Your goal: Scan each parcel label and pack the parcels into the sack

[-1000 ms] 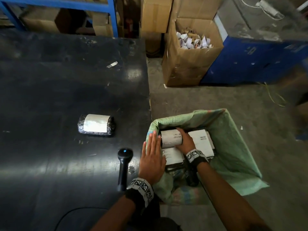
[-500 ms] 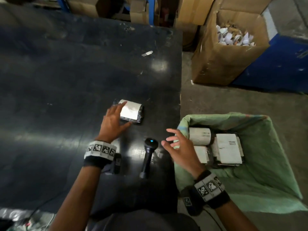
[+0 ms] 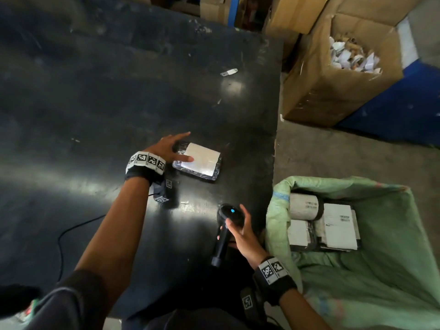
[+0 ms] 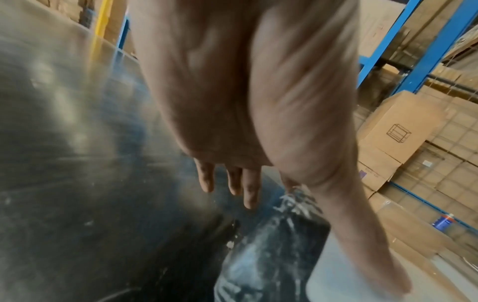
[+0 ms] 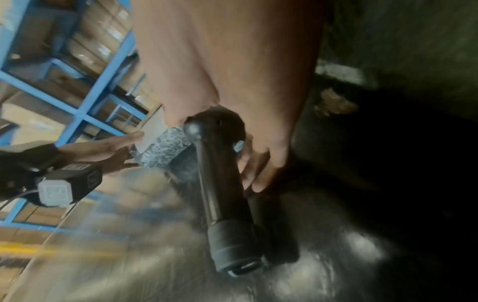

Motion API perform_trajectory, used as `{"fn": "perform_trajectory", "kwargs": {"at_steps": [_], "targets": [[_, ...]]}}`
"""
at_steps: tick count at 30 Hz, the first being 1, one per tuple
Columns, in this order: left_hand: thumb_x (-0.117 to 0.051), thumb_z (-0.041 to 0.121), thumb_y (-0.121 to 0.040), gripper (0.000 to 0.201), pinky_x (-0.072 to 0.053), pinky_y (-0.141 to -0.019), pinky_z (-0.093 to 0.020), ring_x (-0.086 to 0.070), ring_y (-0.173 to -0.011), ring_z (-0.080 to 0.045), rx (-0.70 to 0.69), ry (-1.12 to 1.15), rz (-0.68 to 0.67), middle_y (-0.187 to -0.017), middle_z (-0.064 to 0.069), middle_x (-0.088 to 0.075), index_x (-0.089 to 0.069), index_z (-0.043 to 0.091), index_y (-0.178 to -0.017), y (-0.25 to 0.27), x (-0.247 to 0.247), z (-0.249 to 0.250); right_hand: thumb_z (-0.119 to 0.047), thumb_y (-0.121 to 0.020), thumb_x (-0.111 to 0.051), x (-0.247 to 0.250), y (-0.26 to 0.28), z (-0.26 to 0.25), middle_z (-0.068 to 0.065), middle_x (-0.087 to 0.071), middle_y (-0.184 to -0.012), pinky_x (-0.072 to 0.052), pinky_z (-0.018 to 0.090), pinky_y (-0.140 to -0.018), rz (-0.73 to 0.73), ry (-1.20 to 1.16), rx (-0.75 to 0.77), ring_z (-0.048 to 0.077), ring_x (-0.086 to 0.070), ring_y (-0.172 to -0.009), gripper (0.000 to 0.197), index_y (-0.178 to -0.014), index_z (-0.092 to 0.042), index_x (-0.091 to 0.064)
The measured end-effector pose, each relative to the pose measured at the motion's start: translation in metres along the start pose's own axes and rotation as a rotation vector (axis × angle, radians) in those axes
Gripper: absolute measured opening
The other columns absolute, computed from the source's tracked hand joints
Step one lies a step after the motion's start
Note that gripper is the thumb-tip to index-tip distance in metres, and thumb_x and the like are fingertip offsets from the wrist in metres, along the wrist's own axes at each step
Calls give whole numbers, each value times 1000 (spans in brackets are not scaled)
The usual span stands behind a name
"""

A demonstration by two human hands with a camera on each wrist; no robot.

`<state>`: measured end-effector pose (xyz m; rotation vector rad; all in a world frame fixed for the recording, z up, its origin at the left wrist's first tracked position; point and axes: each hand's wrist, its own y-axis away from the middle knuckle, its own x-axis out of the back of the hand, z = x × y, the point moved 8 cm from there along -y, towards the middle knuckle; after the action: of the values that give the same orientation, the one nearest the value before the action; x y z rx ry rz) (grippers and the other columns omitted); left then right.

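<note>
A foil-wrapped parcel (image 3: 200, 161) with a white label lies flat on the black table (image 3: 95, 103). My left hand (image 3: 177, 147) rests on its left end with straight, spread fingers and the thumb on the label; the left wrist view shows that hand (image 4: 305, 224) above the parcel (image 4: 271, 255). My right hand (image 3: 238, 225) grips the black scanner (image 3: 222, 236) near the table's right edge, its blue light lit. In the right wrist view the fingers (image 5: 258, 173) curl round the scanner's handle (image 5: 222, 183). The green sack (image 3: 357, 294) stands open on the floor to the right, holding several labelled parcels (image 3: 338, 225).
A small paper scrap (image 3: 229, 72) lies farther back on the table. A thin black cable (image 3: 71, 232) runs over the near left part. Beyond the sack stands an open cardboard box (image 3: 333, 91) of paper waste, with more cartons and blue racking behind.
My right hand left the sack's rim and took hold of the scanner. My left hand settled on the parcel's left end, thumb now on the label.
</note>
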<state>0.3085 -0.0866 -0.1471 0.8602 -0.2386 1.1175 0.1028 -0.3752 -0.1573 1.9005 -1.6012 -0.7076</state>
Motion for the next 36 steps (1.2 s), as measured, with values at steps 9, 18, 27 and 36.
{"fn": "perform_trajectory", "kwargs": {"at_steps": [9,18,27,36], "targets": [[-97,22,-58,83,-56,-95,-41,-65,-110,-24,-45,124,-26,-124,-1,-66,-51,32,-127,40,-29,10,-14,-97,-55,0,-4,-2,27,-49,-138,-57,45,-71,-61,-299,-65,30,-63,-98,53,-143,-32,-35],[-101,41,-40,96,-53,-86,-36,-55,-97,-20,-60,174,556,-117,-11,-53,-55,9,-118,137,-69,32,-45,-102,-35,20,43,-81,19,-64,-91,-38,26,-42,-19,-162,161,14,-58,-53,37,-133,-29,-47],[-96,35,-59,74,-49,-81,-23,-51,-102,-12,-197,163,810,-121,-9,-46,-57,12,-117,201,-81,70,-64,-90,-31,30,135,-147,17,-68,-91,-38,26,-43,-48,-32,431,15,-53,-49,56,-133,-32,-46],[-97,30,-58,71,-50,-78,-25,-57,-108,-22,-242,132,853,-123,-9,-46,-59,11,-115,226,-84,82,-60,-92,-30,26,173,-153,15,-69,-95,-39,27,-44,-64,-15,503,22,-54,-60,55,-135,-31,-47]]}}
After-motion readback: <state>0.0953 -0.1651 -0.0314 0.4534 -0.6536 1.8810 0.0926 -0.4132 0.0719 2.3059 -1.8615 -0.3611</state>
